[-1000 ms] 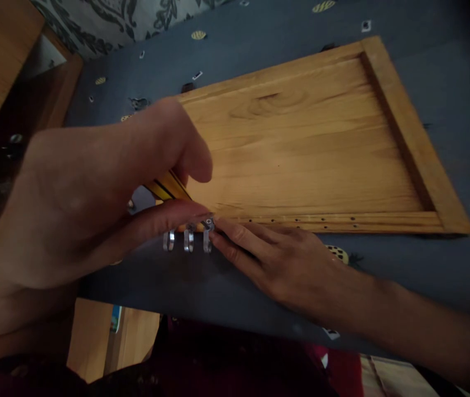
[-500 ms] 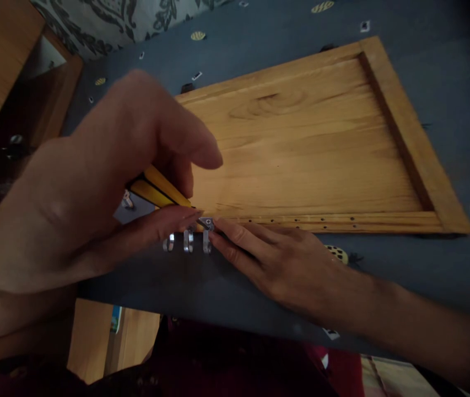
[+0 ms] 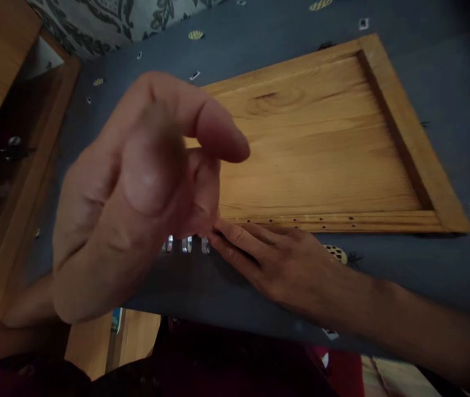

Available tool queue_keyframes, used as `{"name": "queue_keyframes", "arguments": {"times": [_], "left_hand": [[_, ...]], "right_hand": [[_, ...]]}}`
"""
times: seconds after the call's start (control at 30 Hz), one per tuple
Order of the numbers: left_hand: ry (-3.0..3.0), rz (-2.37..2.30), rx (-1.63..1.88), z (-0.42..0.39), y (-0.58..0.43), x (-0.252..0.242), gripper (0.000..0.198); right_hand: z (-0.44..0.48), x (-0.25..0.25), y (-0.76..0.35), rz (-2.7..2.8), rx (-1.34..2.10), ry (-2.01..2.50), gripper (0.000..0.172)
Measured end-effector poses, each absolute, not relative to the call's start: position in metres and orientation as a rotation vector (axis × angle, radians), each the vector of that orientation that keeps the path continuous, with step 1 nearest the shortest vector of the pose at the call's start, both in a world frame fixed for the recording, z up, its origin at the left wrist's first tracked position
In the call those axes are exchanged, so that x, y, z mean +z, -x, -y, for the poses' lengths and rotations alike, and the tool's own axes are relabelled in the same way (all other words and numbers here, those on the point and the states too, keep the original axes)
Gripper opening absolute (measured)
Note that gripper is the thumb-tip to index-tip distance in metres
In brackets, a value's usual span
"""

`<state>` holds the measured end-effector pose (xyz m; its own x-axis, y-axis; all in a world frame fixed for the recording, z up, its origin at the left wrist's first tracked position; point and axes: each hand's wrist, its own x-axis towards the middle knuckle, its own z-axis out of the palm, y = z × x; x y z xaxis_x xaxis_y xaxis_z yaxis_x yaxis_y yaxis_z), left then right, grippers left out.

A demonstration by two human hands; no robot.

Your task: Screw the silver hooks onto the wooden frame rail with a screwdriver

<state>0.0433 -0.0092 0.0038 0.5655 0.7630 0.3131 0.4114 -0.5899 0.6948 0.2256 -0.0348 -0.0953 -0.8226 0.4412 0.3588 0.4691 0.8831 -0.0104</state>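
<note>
My left hand [image 3: 152, 182] is curled in front of the near edge of a framed wooden panel [image 3: 301, 138], hiding the panel's left part. Its fingers are closed around a screwdriver, which the hand itself covers; the yellow and black handle showed a moment earlier. Below it, several shiny metal hooks [image 3: 187, 245] stick out along the panel's near edge. My right hand [image 3: 284, 264] lies palm down at this edge, with index finger and thumb closed on the rightmost hook [image 3: 205, 245]. The hook's upper part and screw are hidden behind my left hand.
The panel lies on a dark grey patterned cloth [image 3: 433, 286]. Small dark holes run along its near rail [image 3: 383, 221]. At the left stands a wooden cabinet [image 3: 3, 60] with an open compartment. A patterned wall covering [image 3: 94, 22] is at the back.
My left hand has rotated and shifted right, so the yellow screwdriver handle and the hook's screw are now covered. My right hand stays in place.
</note>
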Motion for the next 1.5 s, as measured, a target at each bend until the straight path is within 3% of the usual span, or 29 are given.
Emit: {"name": "queue_keyframes", "arguments": {"times": [0.3,0.5,0.63,0.83,1.0,1.2,1.37,1.5], "left_hand": [[-2.022,-1.179,0.778,0.0,-0.056,0.013,0.024],[-1.872,-1.053,0.738,-0.003,-0.053,0.018,0.058],[-1.806,-0.989,0.821,-0.003,-0.055,0.016,0.042],[-1.828,-1.073,0.877,-0.002,-0.06,0.015,0.042],[-1.607,-1.001,0.827,-0.006,-0.054,0.02,0.047],[-1.774,-0.901,0.743,-0.009,-0.05,0.017,0.052],[-2.158,-1.052,0.625,-0.01,-0.031,0.02,0.075],[-2.226,-1.071,0.692,-0.007,-0.01,0.015,0.074]], "right_hand": [[0.033,-0.092,-0.226,2.733,-0.122,0.676,0.045],[0.034,-0.092,-0.226,2.746,-0.129,0.689,0.043],[0.034,-0.09,-0.226,2.75,-0.139,0.687,0.043],[0.033,-0.089,-0.225,2.728,-0.132,0.683,0.043],[0.033,-0.091,-0.226,2.737,-0.129,0.675,0.043],[0.033,-0.093,-0.226,2.737,-0.132,0.667,0.044],[0.034,-0.094,-0.226,2.733,-0.133,0.69,0.046],[0.034,-0.092,-0.226,2.747,-0.141,0.684,0.047]]}}
